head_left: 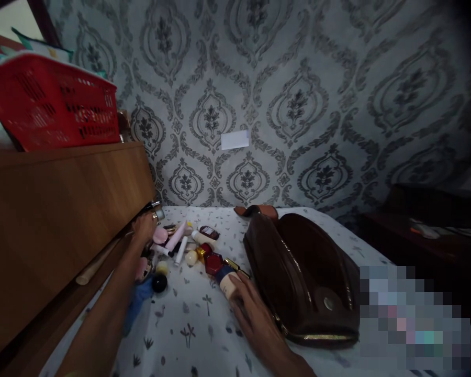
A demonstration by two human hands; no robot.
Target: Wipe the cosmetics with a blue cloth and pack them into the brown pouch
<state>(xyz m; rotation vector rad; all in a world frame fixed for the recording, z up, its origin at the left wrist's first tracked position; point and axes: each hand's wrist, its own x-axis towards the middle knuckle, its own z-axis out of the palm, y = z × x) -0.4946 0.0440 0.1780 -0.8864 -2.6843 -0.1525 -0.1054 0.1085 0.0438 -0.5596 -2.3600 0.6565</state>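
Observation:
At the far left of the cloth my left hand (144,228) is closed around a small pale grey cylinder (159,214); its fingertips are mostly hidden. My right hand (253,306) has its fingers wrapped over a cream bottle with a navy end (228,283), lying just left of a brown leather bag (298,283). The bag lies unzipped, its mouth wide. Touching the bottle's navy end is a dark red hexagonal container (214,263), with a gold tube (231,263) beside it. Between my hands lie a pink tube (176,237), a white tube (181,250) and several other cosmetics.
A wooden cabinet (70,209) walls off the left side, with a red basket (55,99) on top. A black ball-shaped item (159,283) and a blue cloth (135,306) lie by my left forearm. Patterned wallpaper (298,99) closes off the back.

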